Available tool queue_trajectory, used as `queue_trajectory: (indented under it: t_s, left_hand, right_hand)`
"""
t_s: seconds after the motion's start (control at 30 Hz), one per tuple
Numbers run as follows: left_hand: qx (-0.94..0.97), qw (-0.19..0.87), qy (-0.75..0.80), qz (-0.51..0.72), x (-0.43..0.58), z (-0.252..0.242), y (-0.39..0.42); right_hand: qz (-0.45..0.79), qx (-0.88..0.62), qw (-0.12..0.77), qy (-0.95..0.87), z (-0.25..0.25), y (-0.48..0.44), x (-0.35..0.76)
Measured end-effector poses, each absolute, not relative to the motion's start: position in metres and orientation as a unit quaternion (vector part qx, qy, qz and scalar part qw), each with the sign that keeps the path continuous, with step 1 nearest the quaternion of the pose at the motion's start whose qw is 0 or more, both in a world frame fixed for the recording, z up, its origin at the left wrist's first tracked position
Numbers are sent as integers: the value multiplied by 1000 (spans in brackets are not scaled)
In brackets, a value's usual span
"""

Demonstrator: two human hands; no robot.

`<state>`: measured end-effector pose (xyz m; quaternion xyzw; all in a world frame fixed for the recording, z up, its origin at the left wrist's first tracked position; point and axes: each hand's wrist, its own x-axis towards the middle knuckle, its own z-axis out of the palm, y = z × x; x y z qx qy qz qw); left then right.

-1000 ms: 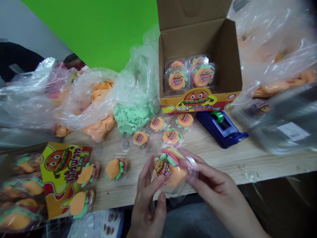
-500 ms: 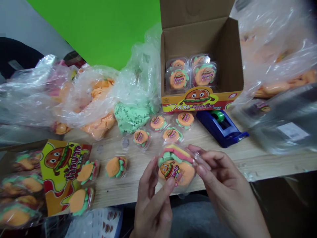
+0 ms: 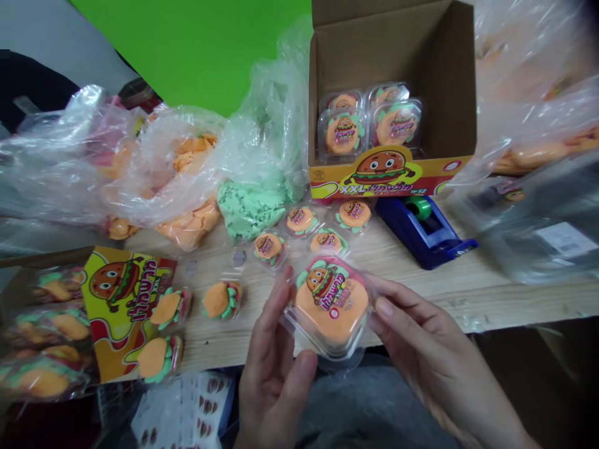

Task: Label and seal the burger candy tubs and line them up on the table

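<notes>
A clear plastic clamshell pack (image 3: 330,305) with an orange, green and pink toy burger inside is held over the table's front edge. Its lid bears a printed burger sticker and faces up. Around the pack's right edge, my right hand (image 3: 421,349) has its thumb on top and its fingers behind. My left hand (image 3: 278,368) supports the left side with its fingers, its thumb lying near the lower edge. Just beyond, several stickered burger packs lie on the table, one of them a small pack (image 3: 328,242) close to the held one.
An open carton (image 3: 390,171) with several packs stands at the back, a blue tape dispenser (image 3: 428,234) before it. Bagged green dough (image 3: 253,206) and orange pieces (image 3: 191,218) lie left of it. A second carton (image 3: 116,312) and sticker sheets (image 3: 187,411) are at lower left.
The held pack has turned and tipped so its stickered lid faces me more fully. My left thumb has slid off the sticker to below the pack. The view has shifted slightly.
</notes>
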<state>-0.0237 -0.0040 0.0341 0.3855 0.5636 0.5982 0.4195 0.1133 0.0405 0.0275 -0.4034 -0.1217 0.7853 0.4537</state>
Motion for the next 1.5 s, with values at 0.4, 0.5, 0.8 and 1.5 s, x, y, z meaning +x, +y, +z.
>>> queue_trajectory:
  t_s: [0.4, 0.5, 0.8, 1.5]
  left_hand:
    - [308, 494, 488, 650, -14, 35, -4]
    - [354, 466, 476, 656, -10, 38, -3]
    - [320, 422, 493, 690, -7, 36, -1]
    - [350, 507, 460, 639, -11, 49, 4]
  right_hand:
    - [791, -376, 470, -107, 25, 39, 120]
    - [814, -352, 450, -105, 24, 40, 119]
    - [829, -335, 431, -123, 24, 36, 120]
    - [808, -380, 416, -174, 27, 30, 118]
